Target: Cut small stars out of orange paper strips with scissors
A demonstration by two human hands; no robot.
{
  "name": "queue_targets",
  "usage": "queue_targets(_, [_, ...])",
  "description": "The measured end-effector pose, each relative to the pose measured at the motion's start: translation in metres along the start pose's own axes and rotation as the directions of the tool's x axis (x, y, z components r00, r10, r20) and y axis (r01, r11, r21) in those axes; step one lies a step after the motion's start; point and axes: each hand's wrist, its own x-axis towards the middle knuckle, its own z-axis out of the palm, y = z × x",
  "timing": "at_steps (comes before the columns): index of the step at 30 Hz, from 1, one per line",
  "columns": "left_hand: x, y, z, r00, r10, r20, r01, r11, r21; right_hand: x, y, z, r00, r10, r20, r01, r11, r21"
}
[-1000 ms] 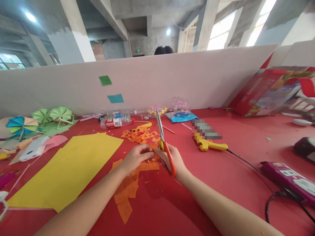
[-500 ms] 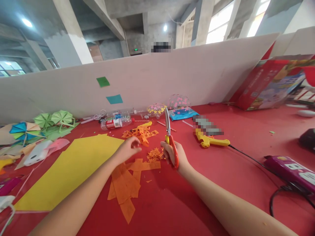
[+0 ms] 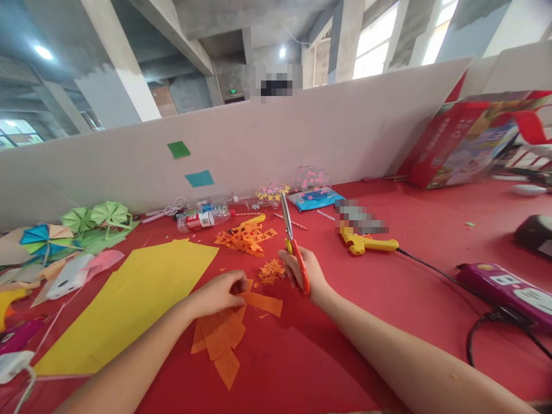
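My left hand (image 3: 218,294) has its thumb and fingers closed on an orange strip (image 3: 264,303), which looks like felt or paper. Other flat orange pieces (image 3: 222,339) lie overlapped below that hand. My right hand (image 3: 308,270) grips red-and-yellow-handled scissors (image 3: 293,244) upright, their blades pointing up and seemingly together. Between the hands sits a small heap of cut orange stars (image 3: 271,270). Farther back is a pile of orange scraps (image 3: 245,237) with star-shaped holes.
A large yellow sheet (image 3: 129,305) covers the left of the red table. Beyond it lie paper umbrellas (image 3: 110,213) and a plastic bottle (image 3: 202,219). On the right are a yellow glue gun (image 3: 371,244), its cord, and a purple device (image 3: 504,293). A white partition (image 3: 259,144) stands behind.
My left hand has come down to the orange strip and taken hold of it; the strip has turned, its right end now lower. The scissors have tilted slightly left.
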Motion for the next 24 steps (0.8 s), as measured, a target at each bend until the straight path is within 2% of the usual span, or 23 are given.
queue_targets(2, [-0.001,0.001,-0.002,1.000,-0.025,0.014,0.026,0.998,-0.065,0.000,0.001,0.000,1.000,-0.001,0.007,0.001,1.000,-0.004])
queue_targets(6, [-0.006,-0.002,-0.013,1.000,-0.025,-0.013,0.024,0.997,-0.075,0.001,0.004,0.001,1.000,0.001,0.013,-0.001,1.000,-0.006])
queue_targets(9, [-0.009,-0.006,-0.028,0.998,-0.038,-0.040,0.029,0.977,-0.210,0.002,0.006,0.001,1.000,0.007,0.019,-0.006,1.000,-0.009])
queue_targets(12, [-0.007,-0.006,-0.040,0.983,-0.108,-0.148,0.026,0.881,-0.472,0.003,0.006,0.000,1.000,0.008,0.030,-0.007,1.000,-0.009])
queue_targets(14, [-0.002,-0.004,-0.042,0.951,-0.166,-0.261,-0.025,0.799,-0.601,0.002,0.005,0.000,0.999,0.004,0.042,-0.004,1.000,-0.007])
queue_targets(15, [0.002,-0.001,-0.040,0.949,-0.160,-0.271,-0.059,0.755,-0.653,0.001,0.005,0.000,0.999,0.003,0.051,-0.003,1.000,-0.008])
queue_targets(18, [0.012,0.010,-0.027,0.981,-0.101,-0.166,-0.060,0.654,-0.754,-0.001,0.002,-0.001,0.997,0.005,0.077,-0.004,1.000,-0.019])
queue_targets(22, [0.016,0.020,-0.004,1.000,-0.007,-0.005,0.001,0.674,-0.739,-0.005,-0.001,-0.002,0.996,0.032,0.088,-0.026,0.998,-0.061])
queue_targets(24, [0.016,0.019,0.004,0.999,0.005,0.037,0.024,0.679,-0.734,-0.007,-0.002,-0.002,0.995,0.045,0.090,-0.039,0.996,-0.077])
